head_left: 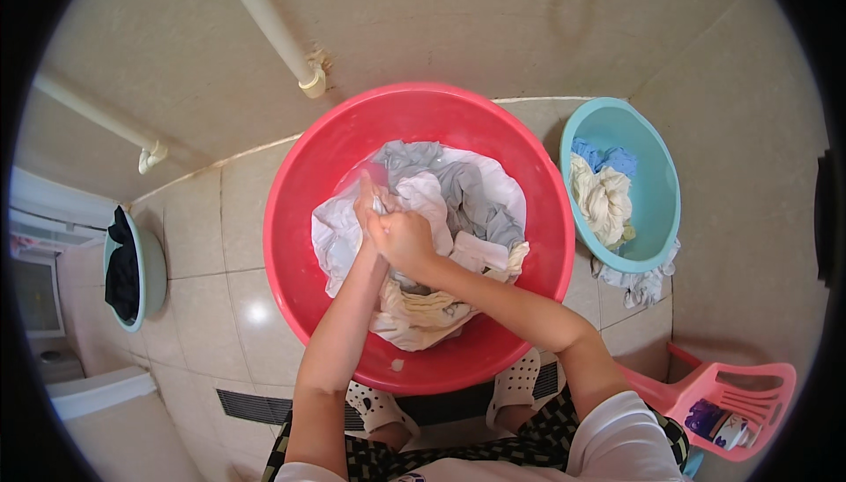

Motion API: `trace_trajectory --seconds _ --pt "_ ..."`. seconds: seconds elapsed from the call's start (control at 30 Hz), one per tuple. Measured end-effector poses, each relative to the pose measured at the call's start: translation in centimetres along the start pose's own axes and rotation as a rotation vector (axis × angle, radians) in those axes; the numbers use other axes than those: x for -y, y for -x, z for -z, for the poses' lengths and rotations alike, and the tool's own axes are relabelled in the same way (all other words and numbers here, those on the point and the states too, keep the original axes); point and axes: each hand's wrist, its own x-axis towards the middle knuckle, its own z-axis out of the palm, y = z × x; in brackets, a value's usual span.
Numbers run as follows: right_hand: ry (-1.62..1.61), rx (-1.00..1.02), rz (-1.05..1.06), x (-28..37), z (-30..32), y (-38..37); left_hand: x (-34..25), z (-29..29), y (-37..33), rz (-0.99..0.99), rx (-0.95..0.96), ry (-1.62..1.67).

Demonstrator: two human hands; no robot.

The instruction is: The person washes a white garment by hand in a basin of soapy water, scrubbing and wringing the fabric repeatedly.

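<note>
A big red basin (pixel 291 244) holds a heap of wet-looking white garments (pixel 330 240), grey cloth (pixel 463 191) and cream cloth (pixel 423 315). Above the middle of the heap my hands meet, wrists crossing close together. My right hand (pixel 404 240) is closed in a fist round a bit of white cloth (pixel 379 206). Just beyond it, my left hand (pixel 366 198) grips the same cloth, its fingers partly hidden. A pale, whitish block (pixel 482 251) lies on the clothes to the right of my fist; its kind is unclear.
At the right stands a light blue basin (pixel 652 209) with blue and cream cloth, and grey cloth (pixel 639 284) lies under its edge. Far left, a pale green basin (pixel 152 275) holds black clothing (pixel 122 275). A pink plastic chair (pixel 775 394) carries a purple-and-white package (pixel 718 423). Pipes (pixel 264 19) run down the wall.
</note>
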Motion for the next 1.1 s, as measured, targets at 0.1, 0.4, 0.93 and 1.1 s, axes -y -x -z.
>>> trace_trajectory --seconds 0.1,0.4,0.93,1.1 --pt "-0.539 0.158 -0.37 -1.3 1.9 -2.5 -0.8 -0.2 -0.4 -0.005 -0.073 -0.041" --pt "-0.717 0.382 -0.407 -3.6 10.4 -5.5 -6.1 -4.7 2.1 -0.022 0.215 -0.524" --pt "-0.522 0.642 -0.27 -3.3 13.4 -6.6 -10.3 -4.2 2.9 0.18 0.645 -1.083" --pt "-0.658 0.575 -0.352 -1.1 13.4 -6.5 -10.7 -3.8 2.8 0.012 0.713 -1.193"
